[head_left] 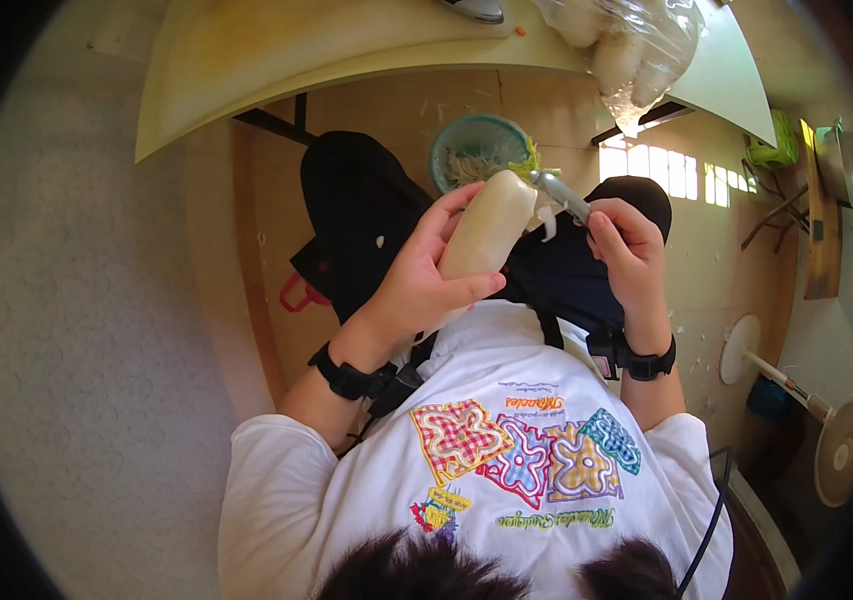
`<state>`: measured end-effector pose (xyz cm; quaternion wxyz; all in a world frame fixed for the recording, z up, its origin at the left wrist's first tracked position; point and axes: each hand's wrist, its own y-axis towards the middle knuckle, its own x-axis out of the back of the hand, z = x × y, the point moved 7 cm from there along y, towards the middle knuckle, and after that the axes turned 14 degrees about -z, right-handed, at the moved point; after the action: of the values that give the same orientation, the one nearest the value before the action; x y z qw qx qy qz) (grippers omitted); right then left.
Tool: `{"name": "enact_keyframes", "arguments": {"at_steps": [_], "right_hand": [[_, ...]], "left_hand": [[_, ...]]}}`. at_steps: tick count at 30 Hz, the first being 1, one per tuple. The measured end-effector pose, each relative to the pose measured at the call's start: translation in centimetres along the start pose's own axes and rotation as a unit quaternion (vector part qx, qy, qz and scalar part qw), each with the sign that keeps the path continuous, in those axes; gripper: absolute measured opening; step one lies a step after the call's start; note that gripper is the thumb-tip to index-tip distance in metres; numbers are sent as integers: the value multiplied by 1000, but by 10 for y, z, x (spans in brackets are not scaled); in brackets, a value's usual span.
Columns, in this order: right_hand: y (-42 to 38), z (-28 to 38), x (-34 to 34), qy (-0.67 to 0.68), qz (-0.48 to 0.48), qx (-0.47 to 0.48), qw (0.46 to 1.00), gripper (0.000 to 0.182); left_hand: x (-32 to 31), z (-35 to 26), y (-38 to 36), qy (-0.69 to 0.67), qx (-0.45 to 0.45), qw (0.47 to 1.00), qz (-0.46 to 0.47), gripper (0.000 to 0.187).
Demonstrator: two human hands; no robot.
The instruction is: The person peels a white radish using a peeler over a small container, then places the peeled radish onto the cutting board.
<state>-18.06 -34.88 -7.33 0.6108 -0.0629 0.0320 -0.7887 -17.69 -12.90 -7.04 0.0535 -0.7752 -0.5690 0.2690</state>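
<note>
My left hand (417, 285) is wrapped around a long, pale white peeled vegetable (492, 225), holding it up in front of my chest. My right hand (627, 250) grips a peeler (559, 192), whose metal head touches the upper end of the vegetable. A strip of white peel hangs just under the blade. Below the hands, on the floor, stands a teal bowl (477, 150) with shreds and green scraps in it. Both wrists wear black bands.
A pale yellow board or tabletop (297, 60) curves across the top, with a clear plastic bag of white pieces (632, 55) on it. My black-clad legs are under the hands. A small red object (295, 295) lies on the left. Two fans (842, 445) lie at the right.
</note>
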Motion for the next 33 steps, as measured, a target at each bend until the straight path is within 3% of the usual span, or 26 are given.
{"name": "enact_keyframes", "arguments": {"at_steps": [4, 21, 27, 30, 32, 33], "right_hand": [[-3, 16, -14, -91, 23, 43, 995, 15], [-4, 7, -22, -85, 1, 42, 996, 14], [-7, 24, -25, -128, -53, 159, 978, 14], [-6, 10, -23, -79, -30, 101, 991, 16], [-7, -9, -26, 70, 28, -17, 997, 18], [-7, -7, -25, 70, 28, -17, 997, 18]], "left_hand": [[-1, 2, 0, -1, 18, 1000, -14, 80], [8, 3, -4, 15, 4, 1000, 13, 78], [8, 4, -5, -11, 27, 999, 26, 78], [7, 6, -4, -20, 44, 998, 32, 78], [4, 5, -4, -20, 32, 999, 32, 78], [5, 5, -4, -20, 32, 999, 32, 78]]}}
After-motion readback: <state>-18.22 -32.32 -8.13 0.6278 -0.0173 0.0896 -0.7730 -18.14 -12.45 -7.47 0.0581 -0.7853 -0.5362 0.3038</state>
